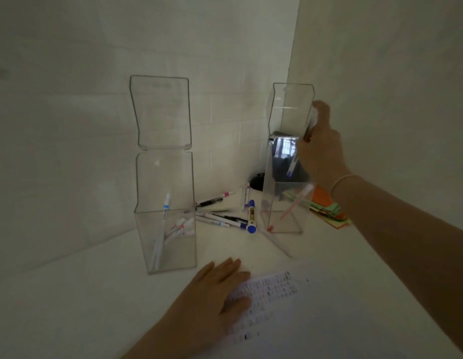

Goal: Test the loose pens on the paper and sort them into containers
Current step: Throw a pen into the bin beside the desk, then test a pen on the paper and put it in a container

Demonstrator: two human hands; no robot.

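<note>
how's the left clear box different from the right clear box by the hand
The left clear plastic box stands square on the white table and holds several white pens; the right clear plastic box looks tilted and holds about one pinkish pen plus a blue-tipped pen near its opening. The right hand is at the right box; no hand touches the left one. Both have hinged lids standing open.

One view only, from the person's head, looking forward and down across the white bench (354, 320) toward the corner where two walls meet. It sits close above the hands, with the wide lens bending the upright lines at the edges.
</note>
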